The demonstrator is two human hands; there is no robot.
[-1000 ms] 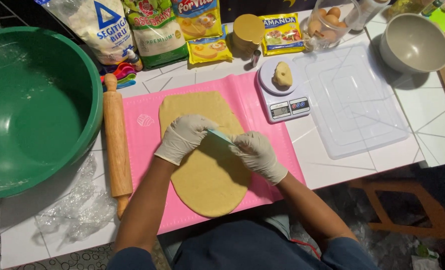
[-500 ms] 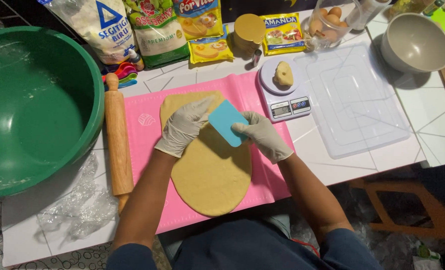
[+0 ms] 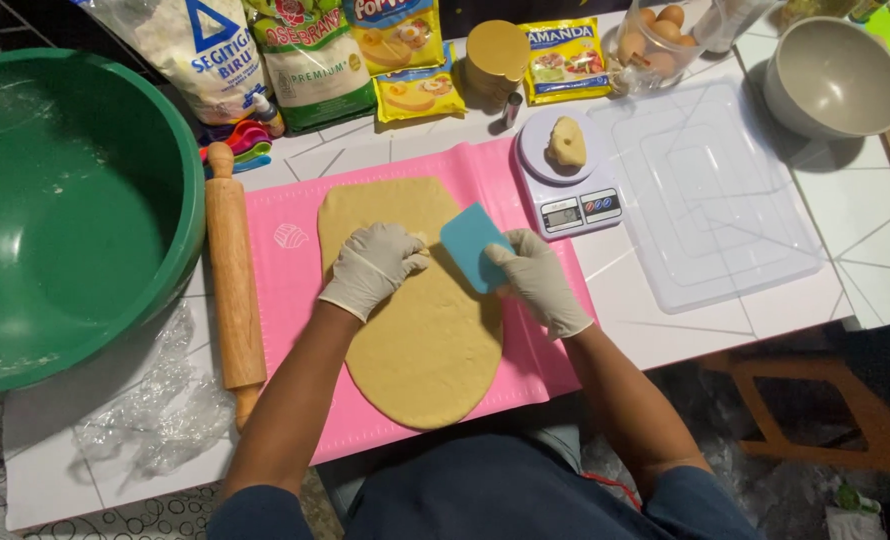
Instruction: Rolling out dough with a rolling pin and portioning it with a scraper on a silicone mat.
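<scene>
Right hand (image 3: 540, 280) grips blue scraper (image 3: 473, 245) at dough (image 3: 417, 300) edge; left hand (image 3: 375, 265) flat, unclenched.

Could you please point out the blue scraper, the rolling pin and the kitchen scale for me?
blue scraper (image 3: 468, 252), head view, on the middle of its blade.
rolling pin (image 3: 235, 290), head view, on the middle of its wooden barrel.
kitchen scale (image 3: 582, 209), head view, on its front display panel.

Five bags (image 3: 310, 55) along the table's far edge, grey scale screen (image 3: 563, 213) below.
</scene>
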